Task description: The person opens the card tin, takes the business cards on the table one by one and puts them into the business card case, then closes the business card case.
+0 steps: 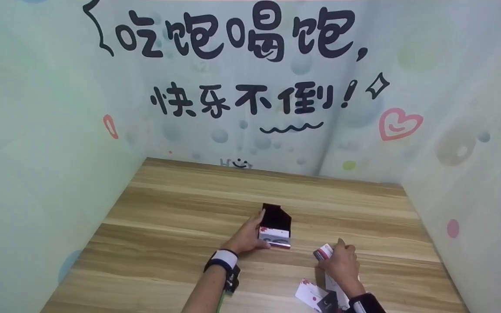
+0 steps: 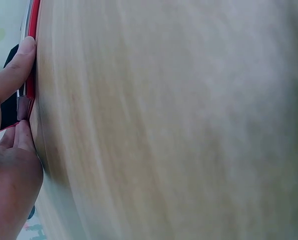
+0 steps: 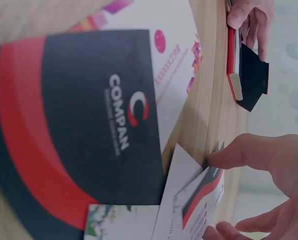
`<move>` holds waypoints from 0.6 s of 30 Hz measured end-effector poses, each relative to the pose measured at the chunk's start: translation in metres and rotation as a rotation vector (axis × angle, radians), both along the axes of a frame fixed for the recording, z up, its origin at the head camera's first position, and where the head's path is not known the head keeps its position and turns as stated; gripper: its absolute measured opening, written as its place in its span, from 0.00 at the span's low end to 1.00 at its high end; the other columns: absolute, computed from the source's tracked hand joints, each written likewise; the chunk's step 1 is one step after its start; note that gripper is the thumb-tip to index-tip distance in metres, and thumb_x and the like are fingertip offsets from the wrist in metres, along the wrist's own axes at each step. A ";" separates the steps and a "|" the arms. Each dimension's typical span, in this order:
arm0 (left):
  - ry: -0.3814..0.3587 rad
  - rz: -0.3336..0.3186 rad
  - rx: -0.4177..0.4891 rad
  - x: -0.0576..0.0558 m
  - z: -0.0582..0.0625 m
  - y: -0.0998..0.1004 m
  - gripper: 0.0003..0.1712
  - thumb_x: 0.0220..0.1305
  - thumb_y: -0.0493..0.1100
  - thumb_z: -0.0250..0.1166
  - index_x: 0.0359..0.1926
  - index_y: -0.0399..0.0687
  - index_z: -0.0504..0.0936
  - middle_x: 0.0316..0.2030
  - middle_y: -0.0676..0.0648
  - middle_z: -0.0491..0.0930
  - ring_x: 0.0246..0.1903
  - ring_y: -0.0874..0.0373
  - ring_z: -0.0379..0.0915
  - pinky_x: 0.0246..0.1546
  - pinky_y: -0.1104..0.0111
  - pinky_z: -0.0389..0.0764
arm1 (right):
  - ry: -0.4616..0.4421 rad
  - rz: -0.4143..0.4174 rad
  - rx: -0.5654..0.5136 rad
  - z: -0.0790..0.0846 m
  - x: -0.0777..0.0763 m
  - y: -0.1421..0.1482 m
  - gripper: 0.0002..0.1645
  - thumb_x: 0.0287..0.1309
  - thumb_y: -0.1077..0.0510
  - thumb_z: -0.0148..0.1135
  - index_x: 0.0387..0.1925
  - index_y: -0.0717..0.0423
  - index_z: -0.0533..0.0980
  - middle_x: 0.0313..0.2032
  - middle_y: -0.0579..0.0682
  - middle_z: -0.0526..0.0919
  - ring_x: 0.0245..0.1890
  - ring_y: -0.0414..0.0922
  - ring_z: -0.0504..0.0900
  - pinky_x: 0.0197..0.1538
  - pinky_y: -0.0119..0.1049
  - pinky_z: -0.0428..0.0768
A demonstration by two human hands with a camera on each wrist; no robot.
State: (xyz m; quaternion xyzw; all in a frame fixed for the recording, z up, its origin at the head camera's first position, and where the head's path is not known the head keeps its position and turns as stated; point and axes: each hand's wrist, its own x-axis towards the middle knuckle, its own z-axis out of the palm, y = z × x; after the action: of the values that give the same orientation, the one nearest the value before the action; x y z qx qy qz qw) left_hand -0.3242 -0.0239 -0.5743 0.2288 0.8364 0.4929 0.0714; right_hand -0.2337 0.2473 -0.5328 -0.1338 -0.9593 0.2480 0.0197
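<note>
The left hand (image 1: 246, 237) grips the case (image 1: 275, 218) at its left side, thumb at the near edge; the case sits on the tabletop (image 1: 168, 243) with its black flap laid back toward the wall (image 1: 198, 139). To the right, well apart from the case, the right hand (image 1: 342, 263) pinches some cards (image 1: 323, 251); nearer the wrist, a white card (image 1: 308, 291) and a dark card (image 1: 328, 301) overlap

Wood-grain tabletop (image 1: 168, 195) meets pale backdrop (image 1: 355, 145). Backdrop bears black Chinese lettering (image 1: 254, 88), pink heart (image 1: 397, 128); pink dot (image 1: 452, 228) marks right-hand wall (image 1: 485, 187).
</note>
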 end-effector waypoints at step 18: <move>-0.002 -0.018 0.020 0.004 0.003 -0.003 0.64 0.48 0.34 0.78 0.78 0.34 0.45 0.74 0.23 0.48 0.76 0.32 0.44 0.78 0.46 0.49 | 0.380 0.288 0.183 -0.009 -0.025 -0.004 0.32 0.43 0.63 0.76 0.52 0.72 0.77 0.47 0.69 0.80 0.46 0.65 0.78 0.50 0.61 0.77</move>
State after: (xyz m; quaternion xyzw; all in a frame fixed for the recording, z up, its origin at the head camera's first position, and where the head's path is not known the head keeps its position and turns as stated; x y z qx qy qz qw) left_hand -0.3199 -0.0264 -0.5710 0.2366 0.8293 0.5008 0.0743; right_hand -0.2584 0.2431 -0.5422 0.0556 -0.9660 0.1809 0.1764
